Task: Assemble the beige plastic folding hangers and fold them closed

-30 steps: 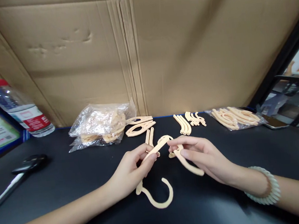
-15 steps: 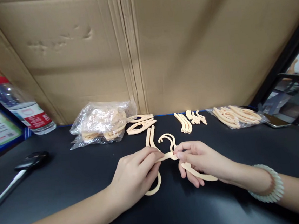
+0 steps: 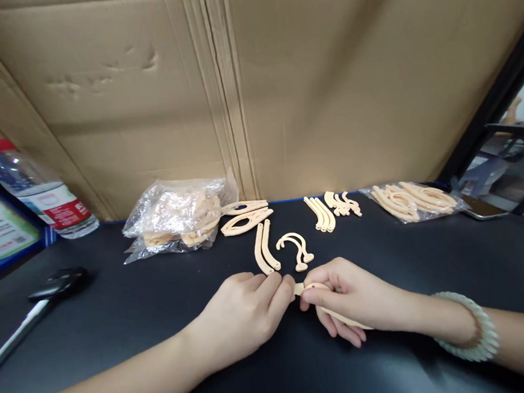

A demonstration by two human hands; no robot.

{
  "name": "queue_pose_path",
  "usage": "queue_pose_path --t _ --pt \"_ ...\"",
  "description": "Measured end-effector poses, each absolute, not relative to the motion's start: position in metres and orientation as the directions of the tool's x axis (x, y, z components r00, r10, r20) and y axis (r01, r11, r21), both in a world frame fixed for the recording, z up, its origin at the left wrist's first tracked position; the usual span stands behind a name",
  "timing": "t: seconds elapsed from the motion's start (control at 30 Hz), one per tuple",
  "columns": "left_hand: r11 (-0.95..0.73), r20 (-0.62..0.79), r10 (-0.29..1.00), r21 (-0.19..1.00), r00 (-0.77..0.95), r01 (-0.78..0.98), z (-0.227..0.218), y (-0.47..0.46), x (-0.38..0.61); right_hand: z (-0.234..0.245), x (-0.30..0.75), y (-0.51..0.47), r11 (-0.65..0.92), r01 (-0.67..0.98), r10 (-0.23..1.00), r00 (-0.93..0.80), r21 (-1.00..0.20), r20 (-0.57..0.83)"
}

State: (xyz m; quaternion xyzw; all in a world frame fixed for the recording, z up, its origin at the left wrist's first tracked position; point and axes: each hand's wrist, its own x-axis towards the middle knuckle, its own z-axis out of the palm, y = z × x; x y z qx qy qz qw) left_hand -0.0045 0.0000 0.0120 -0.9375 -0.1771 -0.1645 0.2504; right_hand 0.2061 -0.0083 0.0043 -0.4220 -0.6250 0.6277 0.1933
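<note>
My left hand (image 3: 249,312) is closed on a beige plastic hanger hook; only a short end of the hook (image 3: 299,289) shows past its fingertips, and the rest is hidden. Across from it, my right hand (image 3: 346,299) grips a curved beige hanger arm (image 3: 343,318) between thumb and fingers, its tail slanting down to the right under the palm. The two parts meet, or nearly so, between my fingertips. Just beyond lie two loose hooks (image 3: 300,251) and a pair of curved arms (image 3: 264,249) on the black table.
At the back stand a clear bag of beige parts (image 3: 180,213), oval hanger pieces (image 3: 246,221), several arms (image 3: 320,214), small hooks (image 3: 344,204) and another bag (image 3: 413,201). A water bottle (image 3: 43,186) and black plug with cable (image 3: 57,284) are left; a cardboard wall (image 3: 252,92) closes the back.
Both hands have moved slightly down, toward me. The held hook's curve, which showed below my left hand, is now hidden, and the hanger arm's end has come up against the hook's end.
</note>
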Motion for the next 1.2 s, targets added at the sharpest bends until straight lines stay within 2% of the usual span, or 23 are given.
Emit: queue_pose_path --t 0.13,0.37,0.43,0.5,0.57,0.63,0.7,0.77,0.83,0.93,1.07,1.13,1.17,1.2 --pt "-0.812 0.322 0.254 -0.441 0.912 0.382 0.012 0.0 -0.004 0.001 0.206 -0.012 -0.046 0.337 0.808 -0.541 -0.94 -0.233" --pt "-0.81 0.295 0.23 -0.47 0.927 0.35 0.014 -0.002 -0.007 0.003 0.207 -0.023 0.298 0.49 0.84 -0.542 -0.819 -0.019" --pt "-0.835 0.274 0.293 -0.394 0.916 0.385 0.014 -0.001 -0.01 0.005 0.207 -0.028 0.507 0.533 0.802 -0.58 -0.678 0.144" --pt "-0.862 0.264 0.375 -0.254 0.889 0.439 0.013 0.0 -0.012 0.006 0.208 -0.032 0.706 0.553 0.698 -0.647 -0.442 0.306" --pt "-0.883 0.285 0.426 -0.076 0.859 0.463 0.012 -0.001 -0.013 0.007 0.209 -0.031 0.79 0.539 0.614 -0.69 -0.293 0.384" --pt "-0.88 0.311 0.475 0.148 0.823 0.452 0.011 -0.002 -0.012 0.007 0.213 -0.025 0.798 0.521 0.603 -0.681 -0.302 0.415" --pt "-0.787 0.269 0.588 0.408 0.763 0.463 0.013 -0.002 -0.009 0.007 0.218 -0.016 0.799 0.503 0.601 -0.653 -0.33 0.461" --pt "-0.605 0.149 0.707 0.633 0.692 0.482 0.014 0.0 -0.007 0.01 0.225 -0.006 0.803 0.5 0.592 -0.61 -0.323 0.527" --pt "-0.4 0.016 0.781 0.781 0.625 0.479 0.016 0.004 -0.007 0.016 0.233 0.004 0.805 0.517 0.568 -0.532 -0.29 0.628" --pt "-0.203 -0.096 0.814 0.878 0.573 0.434 0.015 0.009 -0.008 0.028 0.249 0.02 0.748 0.615 0.521 -0.312 -0.249 0.794" --pt "-0.128 -0.132 0.808 0.911 0.574 0.391 0.013 0.011 -0.009 0.036 0.281 0.047 0.586 0.752 0.452 0.006 -0.301 0.892" --pt "-0.114 -0.132 0.812 0.92 0.569 0.375 0.012 0.011 -0.009 0.03 0.298 0.063 0.548 0.795 0.431 -0.004 -0.259 0.902" --pt "-0.107 -0.13 0.814 0.924 0.565 0.367 0.011 0.011 -0.009 0.025 0.306 0.072 0.515 0.824 0.454 -0.027 -0.238 0.891" --pt "-0.101 -0.129 0.817 0.927 0.561 0.36 0.011 0.011 -0.009 0.019 0.313 0.079 0.478 0.849 0.541 -0.084 -0.224 0.837"
